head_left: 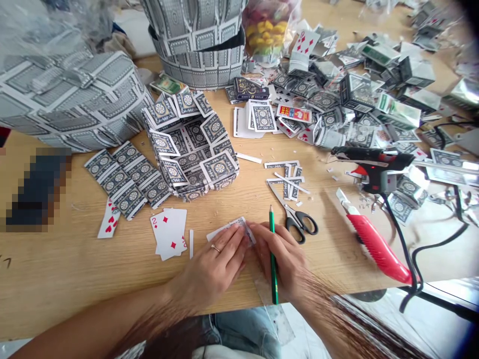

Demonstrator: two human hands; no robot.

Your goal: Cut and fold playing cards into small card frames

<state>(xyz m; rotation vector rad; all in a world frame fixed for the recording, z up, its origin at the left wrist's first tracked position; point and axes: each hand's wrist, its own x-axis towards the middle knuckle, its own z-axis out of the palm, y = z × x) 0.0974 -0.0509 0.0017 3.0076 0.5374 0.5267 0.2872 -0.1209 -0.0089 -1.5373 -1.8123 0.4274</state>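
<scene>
My left hand [220, 254], a ring on one finger, lies over a playing card [221, 229] at the table's front, its fingers together and holding the card down. My right hand [279, 244] meets the card's right edge with its fingertips, and a green pencil [272, 269] is tucked between its fingers, tip pointing away from me. A clear plastic strip [262, 286] shows partly beneath the right hand. Black-handled scissors [295, 217] lie just beyond that hand. Face-up cards [171, 232], a two of diamonds on top, rest left of my hands beside a narrow white strip [191, 243].
An open box woven from cards [219, 169] stands ahead, next to a joined card panel [127, 174]. Larger woven pieces [202, 65] are behind. On the right are a glue gun [374, 162], a red-handled cutter [377, 244], black cables [402, 239] and heaped card boxes [355, 92].
</scene>
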